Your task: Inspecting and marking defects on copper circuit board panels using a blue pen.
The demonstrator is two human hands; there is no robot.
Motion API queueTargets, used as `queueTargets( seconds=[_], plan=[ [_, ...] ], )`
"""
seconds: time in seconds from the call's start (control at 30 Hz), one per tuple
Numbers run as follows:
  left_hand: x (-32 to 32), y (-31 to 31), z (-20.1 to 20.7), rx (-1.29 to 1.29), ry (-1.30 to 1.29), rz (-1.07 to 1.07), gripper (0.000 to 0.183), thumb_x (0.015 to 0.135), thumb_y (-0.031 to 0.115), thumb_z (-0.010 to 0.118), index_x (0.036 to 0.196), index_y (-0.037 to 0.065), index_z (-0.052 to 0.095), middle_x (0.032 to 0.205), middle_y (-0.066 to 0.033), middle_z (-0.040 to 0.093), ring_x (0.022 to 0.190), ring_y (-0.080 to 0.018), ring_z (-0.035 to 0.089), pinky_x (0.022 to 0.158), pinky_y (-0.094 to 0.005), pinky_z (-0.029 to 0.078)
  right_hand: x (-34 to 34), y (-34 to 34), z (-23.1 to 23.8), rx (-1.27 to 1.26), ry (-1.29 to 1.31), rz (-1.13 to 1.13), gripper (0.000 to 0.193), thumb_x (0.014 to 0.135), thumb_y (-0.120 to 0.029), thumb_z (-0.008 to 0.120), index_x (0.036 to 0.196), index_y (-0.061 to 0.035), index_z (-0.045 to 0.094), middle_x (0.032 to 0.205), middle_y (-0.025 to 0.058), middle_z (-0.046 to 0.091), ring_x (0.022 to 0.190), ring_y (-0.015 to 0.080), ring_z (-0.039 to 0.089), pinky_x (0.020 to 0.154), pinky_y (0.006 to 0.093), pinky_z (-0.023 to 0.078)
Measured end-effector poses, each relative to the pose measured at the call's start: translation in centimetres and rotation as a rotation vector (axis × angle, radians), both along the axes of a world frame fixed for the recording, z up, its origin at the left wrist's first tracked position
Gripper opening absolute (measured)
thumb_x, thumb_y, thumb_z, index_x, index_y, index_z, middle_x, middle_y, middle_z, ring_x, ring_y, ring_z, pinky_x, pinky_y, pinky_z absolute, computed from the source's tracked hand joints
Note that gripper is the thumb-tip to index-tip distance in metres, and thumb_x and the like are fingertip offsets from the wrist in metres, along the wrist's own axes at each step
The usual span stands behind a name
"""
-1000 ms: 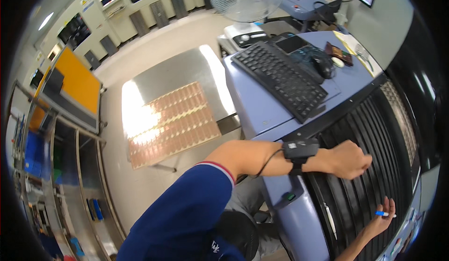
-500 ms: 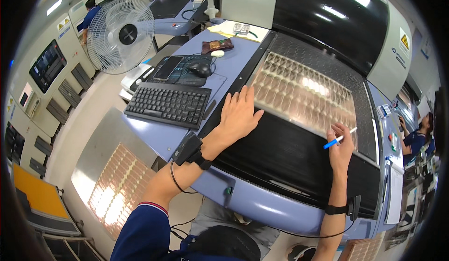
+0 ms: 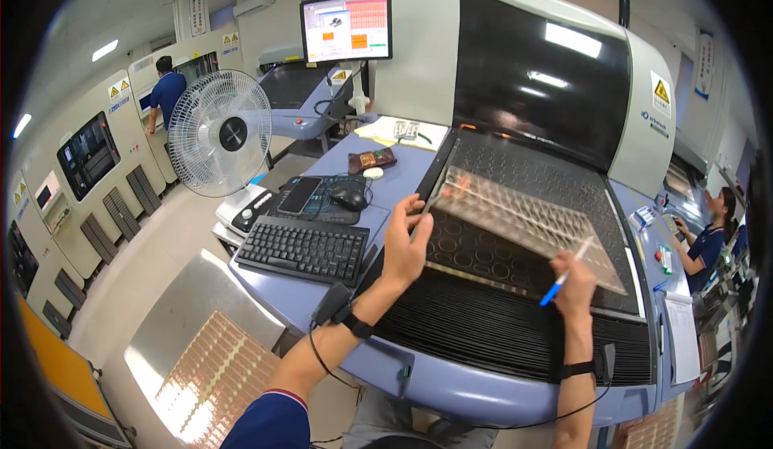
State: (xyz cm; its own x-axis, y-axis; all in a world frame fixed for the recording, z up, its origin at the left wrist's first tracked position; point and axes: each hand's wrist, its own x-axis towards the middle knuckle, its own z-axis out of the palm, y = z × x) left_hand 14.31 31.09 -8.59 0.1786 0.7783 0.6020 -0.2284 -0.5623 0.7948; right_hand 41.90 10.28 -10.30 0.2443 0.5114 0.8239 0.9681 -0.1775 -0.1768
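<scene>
A thin copper-coloured patterned panel (image 3: 515, 211), smeared by motion, is tilted over the black bed (image 3: 467, 252) of the machine. Its near edge is up, and bed with ring-shaped marks shows in front of it. My right hand (image 3: 573, 281) grips a blue-and-white marker pen (image 3: 555, 285) close to the panel's near right part; whether its fingers also touch the panel is too blurred to make out. My left hand (image 3: 407, 244) is raised beside the panel's left end, fingers bent and thumb apart, with nothing in it. Each wrist carries a black strapped device with a cable.
On the blue worktop at left are a keyboard (image 3: 304, 248), a mouse (image 3: 349, 195), a phone (image 3: 299, 195) and a brown wrapped packet (image 3: 372, 160). A fan (image 3: 221, 131) stands behind them. Another panel (image 3: 216, 372) lies lower left. Two co-workers are farther off, left and right.
The panel lay flat on the bed and is now tilted up, with bed showing in front of it. My left hand has come off the bed's left edge. The view has tipped upward.
</scene>
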Motion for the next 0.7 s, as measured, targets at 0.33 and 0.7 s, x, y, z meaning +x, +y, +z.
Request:
queueTargets(
  seconds=[0.33,0.7],
  plan=[
    [0.2,-2.8,-0.5,0.568,0.315,-0.038,0.039,0.090,0.016,0.066,0.125,0.001,0.058,0.115,-0.0155,0.067,0.106,-0.0337,0.063,0.093,-0.0413,0.048,-0.9,1.2,11.0,0.752,1.038,0.422,0.023,0.099,-0.020,0.060,0.110,0.0011,0.061,0.099,0.0085,0.067,0.090,0.0196,0.068,0.080,0.0329,0.055],
    [0.5,-2.4,-0.8,0.596,0.458,0.123,0.047,0.090,0.021,0.065,0.130,-0.001,0.054,0.128,-0.0200,0.059,0.120,-0.0377,0.056,0.103,-0.0453,0.042,-7.7,1.3,2.5,0.145,1.627,0.433,0.031,0.101,-0.016,0.054,0.119,0.0079,0.049,0.111,0.0281,0.066,0.101,0.0376,0.069,0.086,0.0464,0.060]
  ],
)
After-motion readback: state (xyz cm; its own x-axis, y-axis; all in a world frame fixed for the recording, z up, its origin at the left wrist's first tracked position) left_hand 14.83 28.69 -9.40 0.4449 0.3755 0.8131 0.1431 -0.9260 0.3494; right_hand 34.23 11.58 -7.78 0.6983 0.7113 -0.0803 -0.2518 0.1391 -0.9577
